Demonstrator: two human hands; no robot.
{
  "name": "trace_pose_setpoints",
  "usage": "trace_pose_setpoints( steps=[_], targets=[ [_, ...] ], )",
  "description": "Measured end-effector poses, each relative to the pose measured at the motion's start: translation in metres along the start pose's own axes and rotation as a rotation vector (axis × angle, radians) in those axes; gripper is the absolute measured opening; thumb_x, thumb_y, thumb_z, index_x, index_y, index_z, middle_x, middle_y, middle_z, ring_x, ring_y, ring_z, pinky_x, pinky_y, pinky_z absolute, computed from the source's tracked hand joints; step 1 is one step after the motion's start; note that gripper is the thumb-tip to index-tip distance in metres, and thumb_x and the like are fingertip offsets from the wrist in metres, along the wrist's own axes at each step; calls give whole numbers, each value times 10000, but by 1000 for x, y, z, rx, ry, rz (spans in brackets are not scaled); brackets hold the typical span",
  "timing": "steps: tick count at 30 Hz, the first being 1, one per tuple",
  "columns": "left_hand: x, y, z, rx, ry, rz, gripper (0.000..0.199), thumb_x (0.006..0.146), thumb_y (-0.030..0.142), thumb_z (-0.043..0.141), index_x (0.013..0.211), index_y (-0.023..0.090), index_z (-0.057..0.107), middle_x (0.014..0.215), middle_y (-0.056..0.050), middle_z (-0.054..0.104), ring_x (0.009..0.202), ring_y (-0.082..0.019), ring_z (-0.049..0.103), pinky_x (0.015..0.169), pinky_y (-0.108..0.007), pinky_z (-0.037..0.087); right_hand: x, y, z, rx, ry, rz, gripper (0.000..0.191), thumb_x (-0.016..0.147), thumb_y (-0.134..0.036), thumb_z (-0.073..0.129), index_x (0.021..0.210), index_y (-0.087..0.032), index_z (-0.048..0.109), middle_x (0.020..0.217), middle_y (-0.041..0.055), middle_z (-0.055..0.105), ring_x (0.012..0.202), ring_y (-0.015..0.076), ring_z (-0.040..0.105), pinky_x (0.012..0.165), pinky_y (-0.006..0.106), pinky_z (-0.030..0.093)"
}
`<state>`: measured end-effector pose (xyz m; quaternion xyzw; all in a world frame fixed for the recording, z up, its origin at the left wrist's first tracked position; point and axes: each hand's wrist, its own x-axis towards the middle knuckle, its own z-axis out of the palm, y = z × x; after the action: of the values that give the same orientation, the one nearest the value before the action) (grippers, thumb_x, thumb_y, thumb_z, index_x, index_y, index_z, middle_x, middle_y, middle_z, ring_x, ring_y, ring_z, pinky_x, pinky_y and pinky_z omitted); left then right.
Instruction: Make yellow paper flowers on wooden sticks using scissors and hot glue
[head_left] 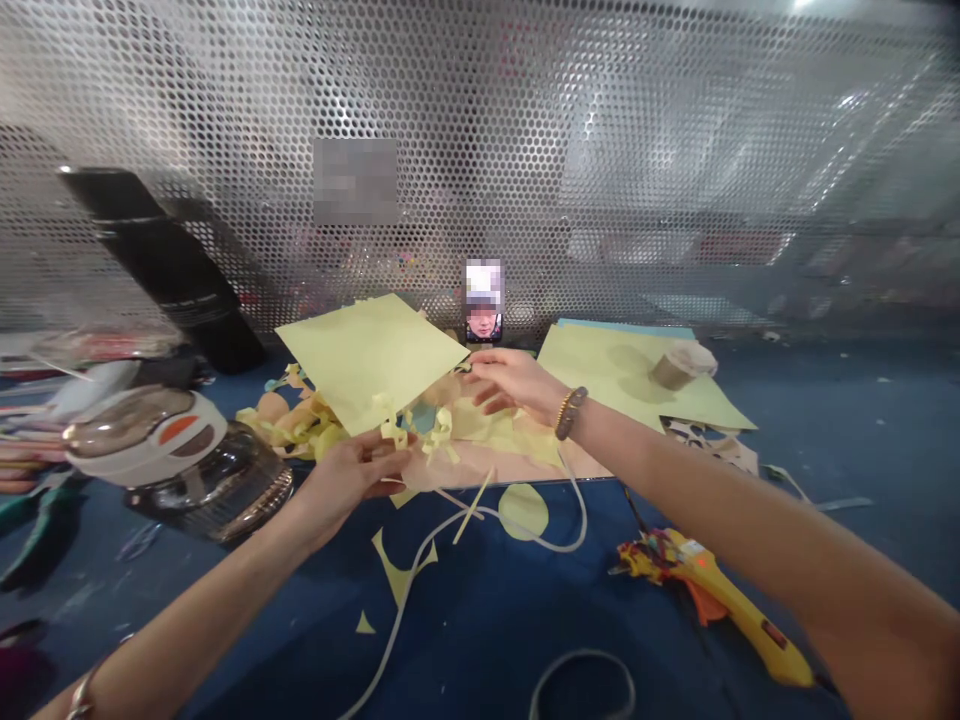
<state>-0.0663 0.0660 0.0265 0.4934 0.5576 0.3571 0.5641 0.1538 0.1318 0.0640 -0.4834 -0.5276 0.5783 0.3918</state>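
Note:
My left hand (351, 476) is closed in a pinch at a curled yellow paper strip (393, 432), low over the pile of paper. Another curled paper piece (441, 436) sits just right of its fingertips. My right hand (517, 382), wearing a beaded bracelet, reaches over the pile with its fingers apart and nothing plainly in them. Near those fingertips is the corner of a large pale yellow sheet (371, 355), which lies tilted on the scraps. Under both hands spreads a peach-coloured sheet (465, 468). A yellow paper circle (523, 511) lies in front.
A yellow glue gun (750, 620) lies at the right, beneath my forearm. A white cable (401, 620) loops across the blue table. A lidded glass jar (202, 480) and a black bottle (169, 270) stand left. More yellow sheets (600, 365) carry a tape roll (682, 366). A phone (484, 300) leans behind.

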Motion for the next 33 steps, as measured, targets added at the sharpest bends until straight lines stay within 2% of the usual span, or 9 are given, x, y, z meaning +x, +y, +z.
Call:
trace_pose_setpoints(
  steps=[3,7,13,17,20,23,26,29,33],
  targets=[
    [4,4,0,27,10,12,319,673,333,715,962,199,684,934,-65,716,777,-166,654,597,-205,513,-32,-4,-18,-33,31,-18,186,869,-168,516,1051,-166,551,945,74,660,534,87,593,421,186,504],
    [10,4,1,84,28,6,333,657,313,720,967,194,690,831,-50,713,677,-147,639,554,-201,496,-78,1,-44,-92,29,-44,169,849,-227,541,1010,-199,586,925,74,647,567,104,591,439,198,509],
    [18,7,16,200,-28,87,384,667,330,687,1028,201,676,831,-37,704,720,-164,645,625,-244,523,-125,15,-63,-242,7,-48,184,841,-306,547,1002,-232,596,927,78,633,609,124,614,485,236,538],
    [28,5,23,361,-44,189,399,714,353,622,1082,203,650,814,-40,701,683,-188,654,616,-284,523,-139,23,-63,-314,-6,-39,185,854,-342,533,998,-247,600,903,88,639,597,136,617,496,263,546],
    [32,3,21,460,-9,240,408,660,334,667,1051,217,668,725,-15,689,550,-181,622,570,-286,485,-145,30,-61,-374,-27,-38,178,862,-353,526,992,-262,605,883,89,643,597,143,622,508,271,547],
    [27,1,15,574,27,295,442,642,316,682,1081,261,663,676,5,674,481,-171,580,552,-279,437,-150,36,-60,-417,-34,-46,159,866,-353,526,980,-279,608,879,78,642,591,139,620,519,270,545],
    [19,2,11,748,66,365,484,668,322,657,1145,247,631,729,-22,685,533,-192,601,558,-276,425,-153,40,-60,-453,-36,-36,157,876,-356,518,987,-283,601,888,59,633,615,129,620,546,260,543],
    [15,1,9,862,67,311,494,715,309,594,1191,179,594,653,-27,662,555,-211,618,536,-272,423,-155,41,-59,-499,-65,-32,195,888,-389,501,1013,-266,588,909,44,621,653,127,623,583,264,538],
    [15,1,4,858,46,236,470,789,347,506,1226,183,556,520,15,612,506,-195,609,509,-262,420,-156,39,-58,-556,-94,-21,215,901,-409,482,1022,-258,577,929,27,617,683,125,625,611,267,528]
  ],
)
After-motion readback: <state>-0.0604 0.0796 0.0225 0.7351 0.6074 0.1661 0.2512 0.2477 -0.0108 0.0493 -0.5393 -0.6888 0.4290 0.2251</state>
